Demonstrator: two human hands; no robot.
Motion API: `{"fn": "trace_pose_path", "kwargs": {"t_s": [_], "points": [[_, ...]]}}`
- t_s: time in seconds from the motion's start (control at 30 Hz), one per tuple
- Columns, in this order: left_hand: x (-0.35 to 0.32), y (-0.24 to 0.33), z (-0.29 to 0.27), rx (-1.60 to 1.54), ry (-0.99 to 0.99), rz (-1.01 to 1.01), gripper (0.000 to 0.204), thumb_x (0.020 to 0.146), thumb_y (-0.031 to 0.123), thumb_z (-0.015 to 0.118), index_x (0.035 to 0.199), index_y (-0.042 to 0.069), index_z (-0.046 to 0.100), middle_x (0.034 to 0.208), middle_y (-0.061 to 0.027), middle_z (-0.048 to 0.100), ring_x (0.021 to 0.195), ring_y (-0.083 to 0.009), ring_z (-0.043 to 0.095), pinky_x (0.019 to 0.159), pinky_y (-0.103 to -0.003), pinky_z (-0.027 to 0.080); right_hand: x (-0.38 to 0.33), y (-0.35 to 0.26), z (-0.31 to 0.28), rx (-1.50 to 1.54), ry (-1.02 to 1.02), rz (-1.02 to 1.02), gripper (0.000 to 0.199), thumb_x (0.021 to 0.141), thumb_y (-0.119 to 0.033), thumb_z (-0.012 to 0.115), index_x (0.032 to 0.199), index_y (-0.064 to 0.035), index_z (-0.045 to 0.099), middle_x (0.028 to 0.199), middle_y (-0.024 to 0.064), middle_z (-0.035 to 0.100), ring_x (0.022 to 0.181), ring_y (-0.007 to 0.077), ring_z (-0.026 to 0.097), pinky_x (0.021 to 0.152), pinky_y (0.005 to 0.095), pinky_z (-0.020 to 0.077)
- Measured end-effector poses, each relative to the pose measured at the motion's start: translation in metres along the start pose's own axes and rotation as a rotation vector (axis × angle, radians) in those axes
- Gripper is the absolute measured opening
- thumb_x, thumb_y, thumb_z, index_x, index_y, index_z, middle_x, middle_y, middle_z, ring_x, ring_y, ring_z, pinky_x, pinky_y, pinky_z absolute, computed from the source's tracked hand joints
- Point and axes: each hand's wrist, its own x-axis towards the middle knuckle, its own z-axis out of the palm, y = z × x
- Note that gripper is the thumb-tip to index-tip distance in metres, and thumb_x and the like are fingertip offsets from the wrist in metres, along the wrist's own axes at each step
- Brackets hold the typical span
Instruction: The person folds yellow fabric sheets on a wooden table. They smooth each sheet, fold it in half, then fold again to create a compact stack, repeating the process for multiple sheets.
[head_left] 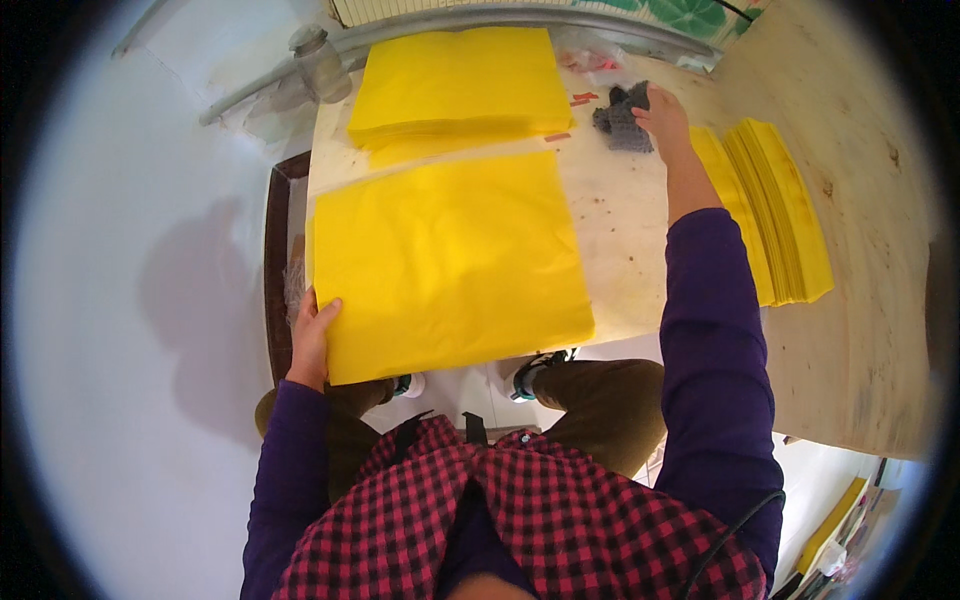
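A large yellow sheet (450,260), looking like thin fabric or paper, lies flat in front of me and reaches past the table's near edge. At its lower left corner my left hand (312,345) grips the edge, thumb on top and the other fingers mostly hidden. Up at the far right, my right hand (664,118) has its fingers closed at the side of a crumpled dark grey knitted cloth (628,132). Part of that grip is hard to see. Beyond the sheet sits a thick stack of similar yellow sheets (460,85).
A folded yellow pile (770,215) lies to the right, by a wooden board (860,340). Farther back are a glass jar (320,65), a clear plastic bag (590,60) and small red strips (583,98). The wooden tabletop (625,240) ends just before my knees.
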Motion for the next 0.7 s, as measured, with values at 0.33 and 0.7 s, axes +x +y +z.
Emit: {"fn": "trace_pose_path", "kwargs": {"t_s": [0.33,0.7], "points": [[0.001,-0.002,-0.002,0.034,-0.027,0.049,0.044,0.09,0.009,0.056,0.132,0.002,0.045,0.121,-0.0099,0.058,0.106,-0.021,0.058,0.091,-0.031,0.046,-0.139,0.022,0.003,-0.357,-0.227,-0.353,0.037,0.091,-0.033,0.059,0.113,-0.0027,0.063,0.103,0.012,0.069,0.096,0.0235,0.064,0.085,0.0311,0.0486],[0.006,-0.003,-0.007,-0.037,-0.053,-0.027,0.041,0.088,0.011,0.061,0.127,0.003,0.05,0.119,-0.0096,0.059,0.105,-0.0222,0.059,0.09,-0.034,0.048,-0.312,0.023,-0.173,-0.332,-0.012,0.096,0.022,0.093,-0.016,0.053,0.08,0.0018,0.058,0.065,0.0059,0.056,0.062,0.0106,0.055,0.059,0.026,0.0472]]}}
